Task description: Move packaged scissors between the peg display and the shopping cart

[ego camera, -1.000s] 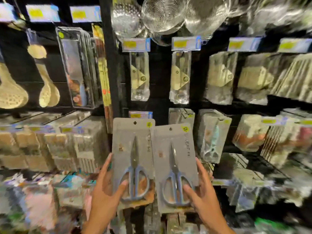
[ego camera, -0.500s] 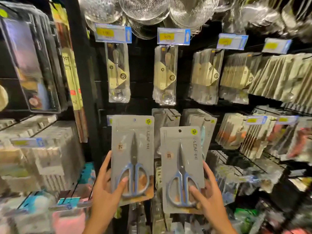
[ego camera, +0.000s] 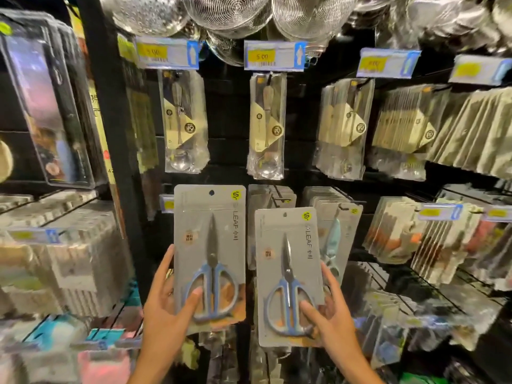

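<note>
1. The left scissors pack (ego camera: pixel 209 253) stands upright, long axis vertical, its hang hole straight above the left hand (ego camera: pixel 166 309); it sits higher than the right pack and looks nearer hanging.
2. The right scissors pack (ego camera: pixel 288 275) stands upright above the right hand (ego camera: pixel 332 314), in front of the hanging scissors stock (ego camera: pixel 270 200).
3. Each grip is closed on its pack's lower edge: thumb across the blue handles, fingers behind the card.

I saw grey cards on both scissors packs, the left pack (ego camera: pixel 209 253) and the right pack (ego camera: pixel 288 275), each with blue handles, dark blades and a yellow round logo. The price tags (ego camera: pixel 274 55) were pale blue with yellow patches. The strainers (ego camera: pixel 230 9) were silver mesh.
</note>
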`<state>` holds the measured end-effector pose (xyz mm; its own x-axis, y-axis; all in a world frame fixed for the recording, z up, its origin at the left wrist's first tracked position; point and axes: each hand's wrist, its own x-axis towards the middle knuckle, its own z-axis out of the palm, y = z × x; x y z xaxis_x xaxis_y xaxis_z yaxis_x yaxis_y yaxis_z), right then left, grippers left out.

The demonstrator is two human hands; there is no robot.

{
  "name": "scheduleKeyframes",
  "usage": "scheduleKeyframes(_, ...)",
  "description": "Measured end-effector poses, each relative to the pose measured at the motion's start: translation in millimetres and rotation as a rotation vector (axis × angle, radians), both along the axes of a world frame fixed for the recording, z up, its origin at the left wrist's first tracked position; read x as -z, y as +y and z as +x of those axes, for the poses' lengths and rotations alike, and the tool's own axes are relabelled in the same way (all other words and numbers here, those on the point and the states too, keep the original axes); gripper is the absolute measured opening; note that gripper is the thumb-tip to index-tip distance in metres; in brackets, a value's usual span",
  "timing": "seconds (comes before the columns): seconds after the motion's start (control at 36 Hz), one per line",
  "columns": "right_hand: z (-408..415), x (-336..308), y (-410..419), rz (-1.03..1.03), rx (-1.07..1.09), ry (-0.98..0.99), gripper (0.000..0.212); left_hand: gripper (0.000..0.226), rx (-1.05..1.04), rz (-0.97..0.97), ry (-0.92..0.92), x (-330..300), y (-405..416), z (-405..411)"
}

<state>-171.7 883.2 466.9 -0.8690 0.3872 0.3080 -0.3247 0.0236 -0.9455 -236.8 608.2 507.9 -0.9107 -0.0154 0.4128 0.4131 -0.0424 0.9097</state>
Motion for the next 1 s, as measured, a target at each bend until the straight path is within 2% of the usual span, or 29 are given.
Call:
scheduleKeyframes(0.44,-27.4,3.5,13.4,0.008,-0.082,0.007,0.077,0.084,-0.128,-0.058,0.033,-1.5,18.9,-6.2)
scheduleKeyframes(1.0,-46.3,4.9,10.6,0.024,-0.053,-0.021,0.078,0.086,-0.094,-0.057,0.047,-4.7,19.9,-10.0)
